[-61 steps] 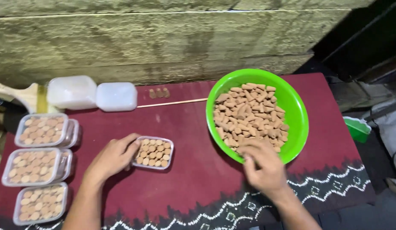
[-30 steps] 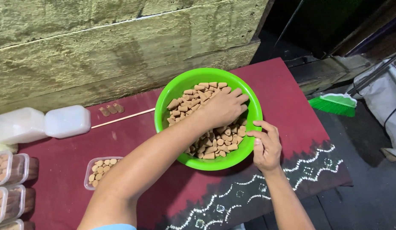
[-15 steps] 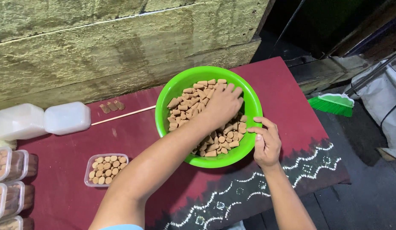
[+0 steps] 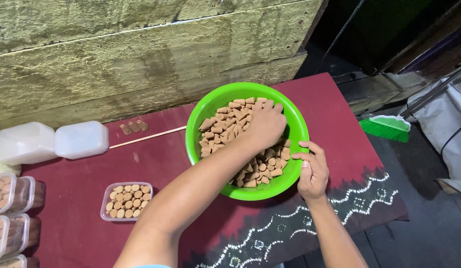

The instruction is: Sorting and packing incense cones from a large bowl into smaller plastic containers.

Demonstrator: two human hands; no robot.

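The left hand [image 4: 264, 124] is laid palm-down inside the green plastic bowl [image 4: 200, 119], its fingers curled down into the heap of small brown cone-shaped pieces [image 4: 225, 124]. Whether any pieces are closed in that hand cannot be told, since the fingertips are buried among them. The left forearm is stretched across the bowl's near rim from the lower left.

The right hand [image 4: 312, 171] is set against the outside of the bowl's right rim. Its thumb and forefinger are drawn together at the rim edge, the remaining fingers loosely bent below; the bowl's edge appears to be touched, but a firm pinch cannot be confirmed.

The bowl is placed on a maroon cloth with a white patterned border [image 4: 339, 114], and the brown pieces fill most of its interior, directly beneath and around the left hand.

Well to the left of the bowl, a small clear rectangular tray [image 4: 126, 201] packed with the same pieces is seen lying open on the cloth. A thin wooden stick [image 4: 146, 137] is laid between the bowl and two white lidded containers [image 4: 52, 141]. Further filled clear trays [image 4: 9, 213] are stacked at the left edge. A green broom head [image 4: 387, 127] is seen off to the right.
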